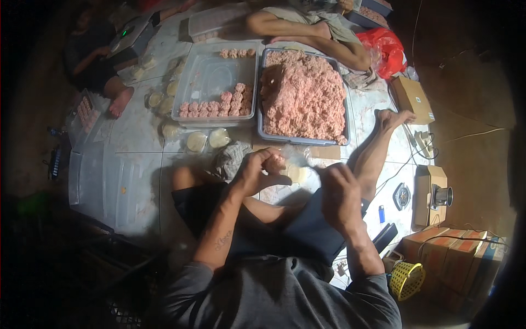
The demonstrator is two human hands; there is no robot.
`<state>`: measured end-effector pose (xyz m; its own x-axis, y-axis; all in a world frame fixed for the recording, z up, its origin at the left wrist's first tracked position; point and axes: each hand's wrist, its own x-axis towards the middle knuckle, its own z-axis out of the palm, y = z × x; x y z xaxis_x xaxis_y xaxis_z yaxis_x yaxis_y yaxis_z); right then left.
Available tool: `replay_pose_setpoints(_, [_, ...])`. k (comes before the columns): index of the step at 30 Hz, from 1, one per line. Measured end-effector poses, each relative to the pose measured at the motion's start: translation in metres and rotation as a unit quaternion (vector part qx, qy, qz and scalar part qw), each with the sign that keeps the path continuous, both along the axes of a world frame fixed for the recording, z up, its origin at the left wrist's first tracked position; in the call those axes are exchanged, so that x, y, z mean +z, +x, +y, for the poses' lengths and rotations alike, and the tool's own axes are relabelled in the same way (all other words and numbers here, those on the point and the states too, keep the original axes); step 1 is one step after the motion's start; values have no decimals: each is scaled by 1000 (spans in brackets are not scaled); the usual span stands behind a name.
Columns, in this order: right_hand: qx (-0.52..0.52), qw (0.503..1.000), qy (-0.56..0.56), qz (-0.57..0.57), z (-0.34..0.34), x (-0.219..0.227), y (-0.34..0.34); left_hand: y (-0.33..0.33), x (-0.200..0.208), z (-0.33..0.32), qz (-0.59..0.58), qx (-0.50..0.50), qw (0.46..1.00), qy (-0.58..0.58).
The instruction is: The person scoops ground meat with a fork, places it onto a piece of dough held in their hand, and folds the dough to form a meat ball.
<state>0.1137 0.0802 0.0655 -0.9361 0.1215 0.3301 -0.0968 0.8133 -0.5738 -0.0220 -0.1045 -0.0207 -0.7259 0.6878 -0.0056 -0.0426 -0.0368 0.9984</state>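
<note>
My left hand (256, 174) is closed round a small lump of pink minced meat (275, 162), held up in front of my lap. A wrapper round the lump cannot be made out for certain. My right hand (341, 194), smeared by motion, grips a flat blurred tool (297, 155) whose pale blade reaches left toward the meat. Below the blade lies a stack of round pale wrappers (297, 175). Just beyond my hands stands a grey tub (301, 141) heaped with pink minced meat (301, 93). Beside it, a clear plastic box (216, 122) holds rows of formed meat pieces (208, 108).
Packs of round wrappers (196, 141) and a crumpled cloth (230, 159) lie at the left. Clear lids (98, 183) stand farther left. Two people sit opposite, one bare leg (323, 49) near the tub. At right are cardboard boxes (413, 100), cables, a lighter (382, 214) and a yellow basket (406, 281).
</note>
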Motion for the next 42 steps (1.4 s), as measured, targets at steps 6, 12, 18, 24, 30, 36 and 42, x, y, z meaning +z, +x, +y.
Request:
replay_pose_setpoints(6, [52, 998, -13, -31, -13, -5, -3, -8, -12, 7, 216, 19, 974, -71])
replay_pose_setpoints(12, [-66, 988, -138, -6, -21, 22, 9, -4, -10, -13, 137, 19, 985, 105])
replay_pose_setpoints(18, [-45, 990, -113, -68, -19, 17, 15, 0, 2, -13, 123, -12, 991, -59])
replay_pose_setpoints(24, [-17, 991, -107, -80, -18, 19, 15, 0, 1, -10, 128, 18, 991, -20])
replay_pose_setpoints(30, [-23, 991, -102, -78, -24, 5, 7, 4, -8, -2, 276, 65, 952, -115])
replay_pose_setpoints(36, [-70, 991, -111, 11, -24, 0, -3, 4, 3, -6, 172, 43, 961, -210])
replay_pose_setpoints(42, [-139, 986, 87, 38, 57, -72, -78, 11, -1, -6, 168, 28, 985, -19])
